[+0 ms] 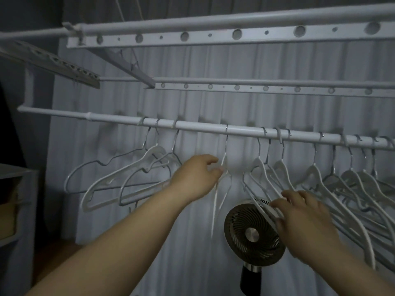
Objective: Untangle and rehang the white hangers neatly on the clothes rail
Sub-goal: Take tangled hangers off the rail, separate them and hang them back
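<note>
A white clothes rail (203, 127) runs across the view, sloping down to the right. Several white hangers hang on it. One hanger (215, 199) hangs edge-on at the middle; my left hand (196, 176) pinches it just below its hook. Right of it, a slanted white hanger (254, 189) crosses its neighbours, and my right hand (299, 216) grips its lower arm. Three hangers (128, 180) hang at the left, overlapping each other. A dense bunch of hangers (352, 184) crowds the rail at the right.
A round fan (252, 233) on a dark stand sits below the hangers, in front of a pale curtain (192, 82). Two perforated drying bars (213, 35) cross overhead. A shelf unit (12, 206) stands at the left edge.
</note>
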The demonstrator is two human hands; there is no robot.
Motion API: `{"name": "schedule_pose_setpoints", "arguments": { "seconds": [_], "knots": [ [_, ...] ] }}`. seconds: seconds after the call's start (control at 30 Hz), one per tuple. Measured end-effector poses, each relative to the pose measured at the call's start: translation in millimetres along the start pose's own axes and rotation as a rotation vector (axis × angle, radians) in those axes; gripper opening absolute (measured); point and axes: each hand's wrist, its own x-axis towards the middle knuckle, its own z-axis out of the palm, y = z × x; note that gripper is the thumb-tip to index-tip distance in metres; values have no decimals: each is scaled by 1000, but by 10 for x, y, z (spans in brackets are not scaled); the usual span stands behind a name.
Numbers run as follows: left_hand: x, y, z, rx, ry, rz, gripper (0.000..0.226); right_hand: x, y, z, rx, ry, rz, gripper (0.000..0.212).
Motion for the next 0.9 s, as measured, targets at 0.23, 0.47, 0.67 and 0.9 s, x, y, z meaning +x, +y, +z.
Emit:
{"name": "schedule_pose_setpoints", "arguments": {
  "seconds": [0.23, 0.47, 0.67, 0.9],
  "knots": [
    [-254, -449, -559, 4, 495, 242, 38, 158, -157, -190, 114, 297, 58, 26],
    [-213, -1291, -1023, -31, 494, 45, 21, 483, -1266, -560, 742, 365, -148, 38],
    [-156, -1737, -908, -104, 202, -85, 44, 677, -2045, -354, 931, -61, 35, 46],
    [-51, -2105, -888, -84, -91, -194, 47, 806, -2509, -200, 1372, -279, 505, 55]
  ]
}}
